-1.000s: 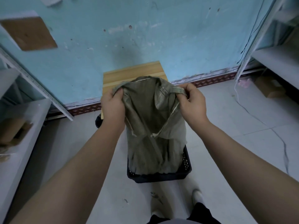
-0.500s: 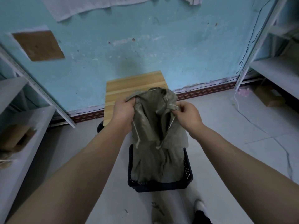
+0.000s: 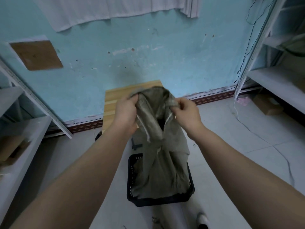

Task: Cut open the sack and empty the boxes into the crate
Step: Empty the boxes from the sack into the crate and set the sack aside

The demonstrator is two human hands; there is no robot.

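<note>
A limp olive-grey woven sack [image 3: 161, 154] hangs in front of me, its lower end resting inside a black plastic crate [image 3: 132, 176] on the floor. My left hand [image 3: 126, 113] grips the sack's upper left edge. On the upper right edge my right hand [image 3: 186, 113] is closed. Both hold the sack up above the crate, and its top is bunched between them. No boxes are visible; the sack covers the inside of the crate.
A wooden table [image 3: 112, 103] stands against the turquoise wall behind the sack. White metal shelves line the left [image 3: 24, 133] and right [image 3: 272, 80] sides. A cardboard box [image 3: 265, 104] and a white cable [image 3: 247, 128] lie on the tiled floor at right.
My hands have come closer together, gathering the sack's top into a narrower bunch. The view has tilted up, so the sack and crate sit lower in frame.
</note>
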